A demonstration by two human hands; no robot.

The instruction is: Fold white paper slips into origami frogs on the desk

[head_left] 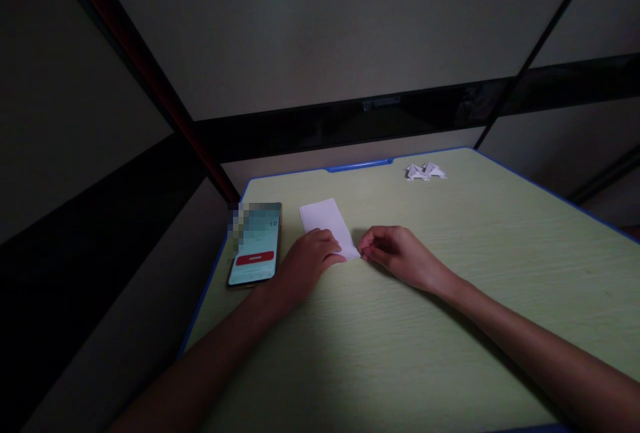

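Observation:
A folded white sheet of paper [327, 214] lies at a slant on the table, its far end pointing away to the left. My left hand [313, 256] rests over its near part, fingers bent and pressing it down, the thumb along the near edge. At the paper's near right corner, my right hand [393, 249] is closed in a pinch, its fingertips touching that corner. The palm side of the left hand and the paper beneath it are hidden.
A phone [255, 246] with a lit screen and a red button lies left of the paper. Two white folded paper figures [425, 171] sit near the far right edge. The pale green table [480, 233] has a blue rim, with a blue tray-like strip [360, 165] at the back before a panelled wall.

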